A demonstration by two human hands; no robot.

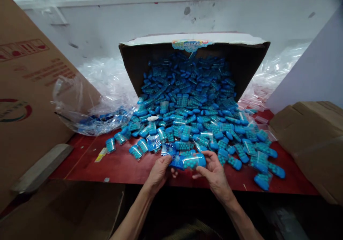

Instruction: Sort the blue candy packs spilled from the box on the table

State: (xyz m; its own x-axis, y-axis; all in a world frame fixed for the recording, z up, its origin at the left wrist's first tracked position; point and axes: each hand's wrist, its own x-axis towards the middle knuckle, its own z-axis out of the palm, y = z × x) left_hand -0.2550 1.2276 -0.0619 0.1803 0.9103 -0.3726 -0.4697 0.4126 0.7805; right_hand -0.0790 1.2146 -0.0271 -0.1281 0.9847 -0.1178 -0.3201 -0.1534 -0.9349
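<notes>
Two hands: left hand (160,171), fingers pinching blue sleeve (177,161); right hand (213,169), fingers pinching bead-filled container (193,162) | Sleeve at container's 9 o'clock, touching | Both: in front of container pile (187,115), above red table (85,165) | Open carton (248,63): 12 o'clock

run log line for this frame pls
left hand: on blue packet | right hand: on clear blue-capped container | behind: open box, containers spilling out

Packing workshop: cartons (29,68), heaped containers (185,133)
</notes>
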